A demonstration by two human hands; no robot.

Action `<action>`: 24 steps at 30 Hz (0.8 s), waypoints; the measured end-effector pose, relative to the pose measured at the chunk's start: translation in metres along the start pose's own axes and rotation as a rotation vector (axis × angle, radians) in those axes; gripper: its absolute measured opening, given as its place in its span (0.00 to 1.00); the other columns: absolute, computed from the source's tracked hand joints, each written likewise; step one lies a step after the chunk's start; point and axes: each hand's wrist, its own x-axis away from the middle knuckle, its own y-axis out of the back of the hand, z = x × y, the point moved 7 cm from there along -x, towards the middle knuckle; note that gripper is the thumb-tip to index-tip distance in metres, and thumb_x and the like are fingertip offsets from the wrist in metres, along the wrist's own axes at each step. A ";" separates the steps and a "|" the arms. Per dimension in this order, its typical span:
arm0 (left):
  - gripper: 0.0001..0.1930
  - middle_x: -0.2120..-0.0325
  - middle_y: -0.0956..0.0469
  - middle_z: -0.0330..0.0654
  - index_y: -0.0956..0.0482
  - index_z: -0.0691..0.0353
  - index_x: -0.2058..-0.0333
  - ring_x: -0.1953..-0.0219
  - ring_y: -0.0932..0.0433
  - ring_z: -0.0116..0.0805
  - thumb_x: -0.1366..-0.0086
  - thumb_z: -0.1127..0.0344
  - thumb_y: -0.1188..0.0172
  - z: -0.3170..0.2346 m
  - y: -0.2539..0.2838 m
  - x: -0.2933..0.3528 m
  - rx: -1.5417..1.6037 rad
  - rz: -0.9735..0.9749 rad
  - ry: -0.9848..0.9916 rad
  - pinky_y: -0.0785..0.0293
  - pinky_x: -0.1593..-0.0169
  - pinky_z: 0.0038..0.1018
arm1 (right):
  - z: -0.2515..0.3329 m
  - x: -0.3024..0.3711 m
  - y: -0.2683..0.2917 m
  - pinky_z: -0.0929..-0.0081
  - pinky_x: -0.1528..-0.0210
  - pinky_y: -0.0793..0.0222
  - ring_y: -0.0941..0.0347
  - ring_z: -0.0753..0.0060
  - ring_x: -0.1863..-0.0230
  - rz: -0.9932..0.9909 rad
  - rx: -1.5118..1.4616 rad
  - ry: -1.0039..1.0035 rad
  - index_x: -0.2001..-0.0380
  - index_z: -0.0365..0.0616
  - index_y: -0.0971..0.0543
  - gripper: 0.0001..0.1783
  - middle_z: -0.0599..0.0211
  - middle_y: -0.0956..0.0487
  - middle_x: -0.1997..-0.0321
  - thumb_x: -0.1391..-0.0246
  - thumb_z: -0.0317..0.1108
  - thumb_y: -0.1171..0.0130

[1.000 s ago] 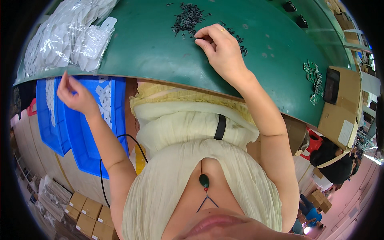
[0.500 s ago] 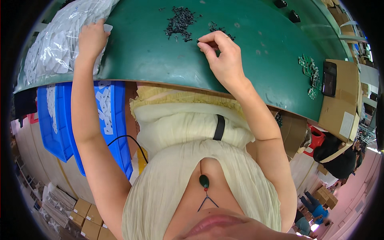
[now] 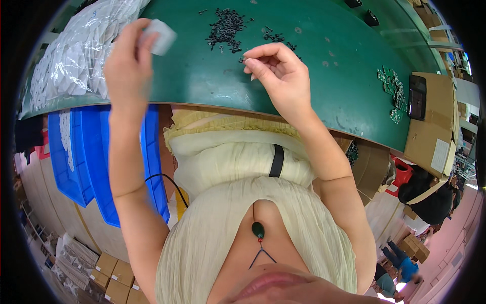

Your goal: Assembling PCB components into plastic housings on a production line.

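My left hand (image 3: 126, 63) is raised over the green table (image 3: 324, 76) and pinches a small clear plastic bag (image 3: 161, 36) between thumb and fingers. My right hand (image 3: 281, 76) hovers over the table's near edge with fingertips pinched together on a tiny dark part, too small to make out. Just beyond it lies a heap of small black parts (image 3: 227, 29). A large pile of clear plastic bags (image 3: 76, 61) lies at the table's left end, beside my left hand.
Blue bins (image 3: 76, 157) stand under the table at left. A cardboard box (image 3: 430, 126) with a dark device (image 3: 418, 97) and a cluster of small metal parts (image 3: 392, 91) are at right. Cardboard boxes (image 3: 109, 278) sit on the floor.
My left hand rose from beside the blue bins to the bag pile and came away holding one small bag. My right hand drew back from the black parts toward the table's edge.
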 end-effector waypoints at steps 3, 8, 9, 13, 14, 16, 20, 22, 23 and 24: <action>0.12 0.75 0.28 0.39 0.26 0.60 0.61 0.81 0.32 0.24 0.46 0.74 0.42 -0.023 -0.017 0.038 0.471 0.168 0.270 0.34 0.77 0.19 | 0.006 0.005 -0.010 0.83 0.67 0.33 0.30 0.79 0.68 0.032 -0.123 -0.012 0.66 0.35 0.29 0.07 0.67 0.27 0.68 0.50 0.23 0.46; 0.10 0.77 0.28 0.38 0.25 0.61 0.64 0.82 0.34 0.24 0.47 0.75 0.42 -0.048 -0.044 0.065 0.672 0.290 0.309 0.37 0.79 0.19 | 0.007 0.010 -0.015 0.83 0.65 0.34 0.32 0.81 0.68 0.010 -0.131 0.028 0.67 0.38 0.28 0.08 0.70 0.27 0.69 0.53 0.22 0.44; 0.09 0.78 0.28 0.39 0.25 0.60 0.65 0.82 0.34 0.25 0.47 0.75 0.43 -0.051 -0.048 0.067 0.672 0.329 0.307 0.37 0.79 0.20 | 0.009 0.011 -0.013 0.83 0.66 0.34 0.31 0.81 0.69 -0.005 -0.063 0.081 0.67 0.38 0.28 0.08 0.69 0.27 0.70 0.53 0.22 0.44; 0.08 0.78 0.29 0.39 0.24 0.60 0.66 0.83 0.34 0.26 0.47 0.76 0.43 -0.055 -0.055 0.066 0.667 0.285 0.274 0.39 0.79 0.22 | 0.015 0.015 -0.012 0.82 0.68 0.34 0.31 0.80 0.71 -0.033 0.115 0.182 0.68 0.38 0.27 0.07 0.68 0.27 0.71 0.54 0.21 0.45; 0.09 0.78 0.29 0.40 0.24 0.61 0.66 0.83 0.34 0.27 0.47 0.76 0.43 -0.057 -0.054 0.064 0.619 0.273 0.212 0.38 0.79 0.22 | 0.017 0.016 -0.014 0.81 0.69 0.34 0.31 0.78 0.72 -0.029 0.119 0.188 0.69 0.38 0.27 0.07 0.68 0.27 0.71 0.54 0.20 0.45; 0.09 0.78 0.29 0.40 0.24 0.61 0.66 0.82 0.34 0.27 0.47 0.76 0.43 -0.060 -0.054 0.065 0.572 0.264 0.147 0.38 0.79 0.22 | 0.021 0.016 -0.016 0.81 0.70 0.34 0.31 0.77 0.73 -0.029 0.123 0.194 0.69 0.38 0.27 0.07 0.67 0.27 0.72 0.54 0.20 0.45; 0.06 0.79 0.28 0.37 0.24 0.63 0.67 0.85 0.34 0.22 0.45 0.76 0.44 -0.055 -0.060 0.070 0.810 0.266 0.305 0.39 0.81 0.19 | 0.032 0.020 -0.014 0.77 0.72 0.34 0.32 0.69 0.73 -0.066 0.423 0.396 0.70 0.38 0.27 0.09 0.65 0.29 0.73 0.59 0.20 0.43; 0.05 0.79 0.28 0.36 0.24 0.64 0.67 0.85 0.34 0.20 0.44 0.76 0.45 -0.052 -0.065 0.075 0.954 0.304 0.439 0.39 0.82 0.17 | 0.035 0.023 -0.014 0.75 0.72 0.34 0.32 0.66 0.72 -0.084 0.549 0.505 0.71 0.38 0.27 0.10 0.64 0.29 0.74 0.61 0.21 0.41; 0.05 0.78 0.27 0.36 0.25 0.65 0.67 0.85 0.33 0.19 0.43 0.76 0.46 -0.052 -0.068 0.078 0.998 0.352 0.481 0.39 0.83 0.15 | 0.036 0.024 -0.015 0.73 0.72 0.34 0.32 0.64 0.72 -0.091 0.598 0.560 0.72 0.38 0.27 0.10 0.65 0.30 0.74 0.62 0.22 0.41; 0.05 0.78 0.27 0.35 0.25 0.66 0.66 0.85 0.32 0.17 0.42 0.76 0.46 -0.052 -0.071 0.080 1.042 0.400 0.523 0.40 0.84 0.14 | 0.038 0.026 -0.016 0.72 0.72 0.35 0.33 0.63 0.71 -0.097 0.648 0.615 0.73 0.39 0.27 0.09 0.65 0.31 0.74 0.64 0.23 0.40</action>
